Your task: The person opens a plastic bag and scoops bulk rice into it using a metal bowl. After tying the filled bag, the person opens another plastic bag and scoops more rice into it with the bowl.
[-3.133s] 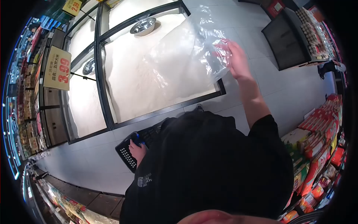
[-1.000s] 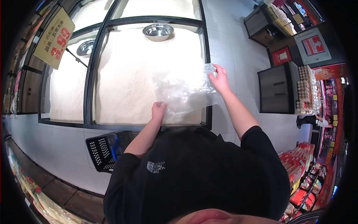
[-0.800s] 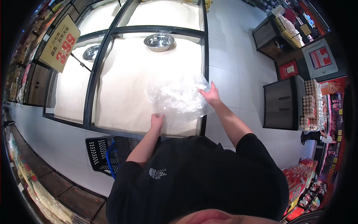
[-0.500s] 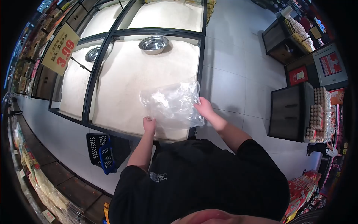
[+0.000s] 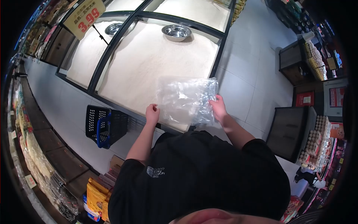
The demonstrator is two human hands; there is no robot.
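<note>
Clear plastic bag: the bag (image 5: 186,100) is spread flat between my two hands, over the near right part of the bin of white fill (image 5: 149,63), its right side reaching across the black frame (image 5: 218,61).
Right hand: my fingers are closed in a pinch at the bag's right edge, thumb and fingertips on the film, with most of the bag lying to the left of this hand (image 5: 219,108).
Left hand: my fingers are curled in at the bag's lower left side, thumb close to the fingertips; I cannot tell whether this hand (image 5: 152,114) has hold of the film or is just beside it.
Steel bowl: this bowl (image 5: 176,33) rests on the white fill near the bin's far edge, well apart from my fingers.
Second bowl: another one (image 5: 113,29) sits in the compartment to the left, near the yellow price sign (image 5: 85,18) reading 3.99.
Basket: the black basket (image 5: 106,127), with its blue handle, stands on the floor (image 5: 71,115) to the left of my left arm.
</note>
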